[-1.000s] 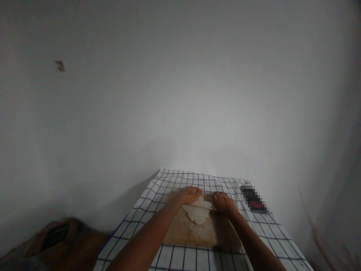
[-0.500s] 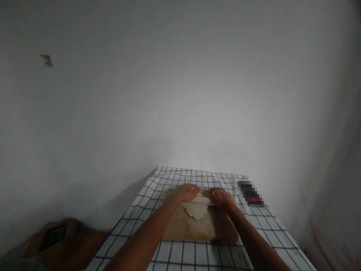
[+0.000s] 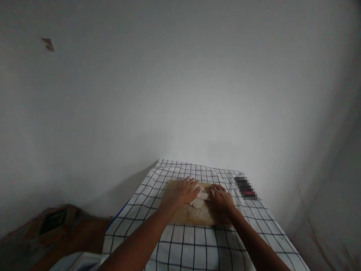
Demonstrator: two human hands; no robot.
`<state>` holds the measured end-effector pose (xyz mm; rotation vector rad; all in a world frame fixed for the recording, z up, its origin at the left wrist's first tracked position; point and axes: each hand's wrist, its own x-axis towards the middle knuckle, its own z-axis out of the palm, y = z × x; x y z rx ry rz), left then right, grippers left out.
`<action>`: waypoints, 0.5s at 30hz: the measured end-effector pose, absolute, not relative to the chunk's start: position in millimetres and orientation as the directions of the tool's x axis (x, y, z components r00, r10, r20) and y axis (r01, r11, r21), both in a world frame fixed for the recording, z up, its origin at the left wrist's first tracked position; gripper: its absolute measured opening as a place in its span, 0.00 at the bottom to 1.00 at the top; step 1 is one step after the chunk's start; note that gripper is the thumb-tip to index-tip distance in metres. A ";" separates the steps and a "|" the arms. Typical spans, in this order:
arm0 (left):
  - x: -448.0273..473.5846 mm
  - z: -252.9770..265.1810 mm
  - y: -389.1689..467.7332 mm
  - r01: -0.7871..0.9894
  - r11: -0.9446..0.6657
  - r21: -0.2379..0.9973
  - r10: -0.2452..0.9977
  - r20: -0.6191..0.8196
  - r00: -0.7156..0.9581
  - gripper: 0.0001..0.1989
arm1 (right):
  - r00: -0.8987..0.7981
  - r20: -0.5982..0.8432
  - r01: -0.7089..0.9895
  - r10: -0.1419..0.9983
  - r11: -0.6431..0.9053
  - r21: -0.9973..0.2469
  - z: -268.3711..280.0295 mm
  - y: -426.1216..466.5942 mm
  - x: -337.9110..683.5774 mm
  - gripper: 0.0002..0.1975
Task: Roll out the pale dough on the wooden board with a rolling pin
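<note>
A pale wooden rolling pin (image 3: 203, 196) lies crosswise over a flattened piece of dough (image 3: 197, 203). My left hand (image 3: 186, 191) rests on the pin's left part, fingers stretched forward and slightly apart. On its right end sits my right hand (image 3: 221, 196), with the fingers bent over it. Both hands cover much of the pin, so only its middle shows. Dough peeks out on the near side of the pin and a little beyond it. Underneath is a wooden board (image 3: 194, 219) dusted with flour.
A white checked cloth (image 3: 180, 248) covers the table, which stands against a pale wall (image 3: 180, 94). A blurred-out dark object (image 3: 246, 188) lies on the cloth's right side. Low on the left is a brown box-like thing (image 3: 45, 226).
My hands and the rolling pin have come nearer to me across the dough. My left hand's fingers are more spread. The view has tilted down slightly.
</note>
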<state>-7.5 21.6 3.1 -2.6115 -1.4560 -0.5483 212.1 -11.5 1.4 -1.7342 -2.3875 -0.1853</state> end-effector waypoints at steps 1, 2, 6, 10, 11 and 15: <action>-8.4 1.4 16.0 0.830 -0.552 0.078 0.783 0.390 0.484 0.24 | -0.291 0.238 0.953 0.927 0.302 -0.007 0.6 -21.3 210.0 0.17; -9.1 0.1 10.8 0.826 -0.559 0.076 0.772 0.412 0.484 0.24 | -0.276 0.257 0.957 0.926 0.289 -0.014 -0.3 -30.2 207.8 0.18; -9.1 0.4 -4.4 0.823 -0.561 0.095 0.763 0.444 0.469 0.22 | -0.192 0.312 0.971 0.931 0.226 -0.077 -2.5 -49.7 201.4 0.21; -6.6 8.3 -7.0 0.847 -0.524 0.089 0.784 0.440 0.438 0.21 | -0.207 0.346 0.966 0.915 0.248 -0.078 -0.2 -42.5 198.6 0.17; -5.7 10.9 -5.6 0.850 -0.521 0.075 0.788 0.425 0.445 0.20 | -0.211 0.352 0.965 0.912 0.251 -0.072 0.7 -38.7 198.4 0.16; -1.6 20.1 7.0 0.872 -0.486 0.055 0.829 0.345 0.440 0.19 | -0.212 0.347 0.968 0.914 0.246 -0.057 2.6 -23.2 199.1 0.16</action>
